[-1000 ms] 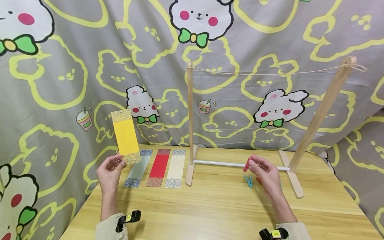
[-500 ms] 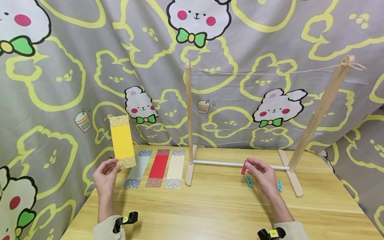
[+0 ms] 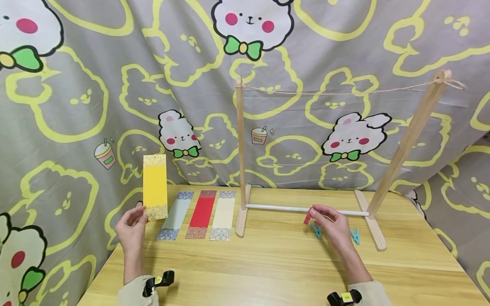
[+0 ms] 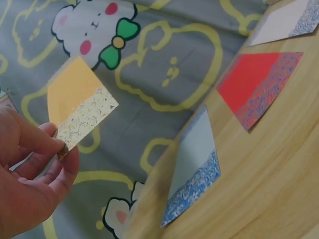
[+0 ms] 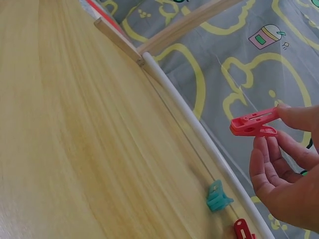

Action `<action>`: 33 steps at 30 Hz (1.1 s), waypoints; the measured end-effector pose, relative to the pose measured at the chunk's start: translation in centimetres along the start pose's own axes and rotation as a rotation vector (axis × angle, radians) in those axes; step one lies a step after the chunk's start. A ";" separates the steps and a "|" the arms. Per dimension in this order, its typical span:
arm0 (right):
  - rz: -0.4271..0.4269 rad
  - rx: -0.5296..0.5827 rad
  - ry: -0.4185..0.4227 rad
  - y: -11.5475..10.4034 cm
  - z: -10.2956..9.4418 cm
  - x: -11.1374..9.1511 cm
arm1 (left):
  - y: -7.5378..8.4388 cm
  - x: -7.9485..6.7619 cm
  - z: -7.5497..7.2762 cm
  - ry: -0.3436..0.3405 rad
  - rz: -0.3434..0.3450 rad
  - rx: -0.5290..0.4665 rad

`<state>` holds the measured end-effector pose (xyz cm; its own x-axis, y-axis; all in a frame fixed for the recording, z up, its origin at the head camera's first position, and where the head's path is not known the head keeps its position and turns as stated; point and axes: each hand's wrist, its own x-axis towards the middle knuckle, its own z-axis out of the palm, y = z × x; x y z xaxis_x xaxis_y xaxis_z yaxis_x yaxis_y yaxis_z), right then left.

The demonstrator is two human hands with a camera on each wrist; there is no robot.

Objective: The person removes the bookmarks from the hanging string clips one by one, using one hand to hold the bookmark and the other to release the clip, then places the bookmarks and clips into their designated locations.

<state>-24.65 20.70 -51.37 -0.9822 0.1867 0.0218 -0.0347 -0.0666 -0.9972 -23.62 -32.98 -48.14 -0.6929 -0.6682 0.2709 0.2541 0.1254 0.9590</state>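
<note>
My left hand (image 3: 131, 226) pinches a yellow bookmark-like card (image 3: 155, 187) by the lower left corner of its lace-patterned end. The card stands nearly upright above the table's left side. Between thumb and fingers, my right hand (image 3: 333, 223) holds a red clothespin (image 5: 253, 123) near the white rod. On the table by that hand lie a teal clothespin (image 5: 218, 196) and another red clothespin (image 5: 242, 229), the latter hidden in the head view. Farther right is a second teal clothespin (image 3: 356, 236). Grey-green (image 3: 177, 215), red (image 3: 201, 214) and cream (image 3: 223, 216) cards lie in a row beside the left hand.
A wooden stand has a left post (image 3: 241, 144) and a right post (image 3: 407, 144). A thin string (image 3: 333, 92) sags slightly between their tops. A white rod (image 3: 275, 208) joins the feet low over the table (image 3: 268, 267). A patterned curtain (image 3: 214, 97) hangs behind.
The yellow card has come down a little and straightened from a tilt. My right hand has shifted slightly left and down with the red clothespin, uncovering the right-hand teal one.
</note>
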 end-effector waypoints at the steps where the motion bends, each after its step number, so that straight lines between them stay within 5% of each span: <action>1: 0.001 -0.009 0.001 0.1 0.0 0.0 | -0.2 0.1 0.0 0.000 0.002 -0.001; 13: -0.023 -0.157 0.018 0.5 -0.4 0.2 | -1.3 0.1 -0.1 -0.010 -0.038 -0.020; 33: -0.075 -0.422 -0.035 0.0 0.5 0.7 | -2.3 1.5 -3.0 -0.078 -0.160 0.015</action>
<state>-25.45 20.32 -51.29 -0.9857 0.1419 0.0909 -0.0351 0.3545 -0.9344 -23.23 -36.45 -50.18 -0.7740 -0.6219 0.1195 0.1264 0.0332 0.9914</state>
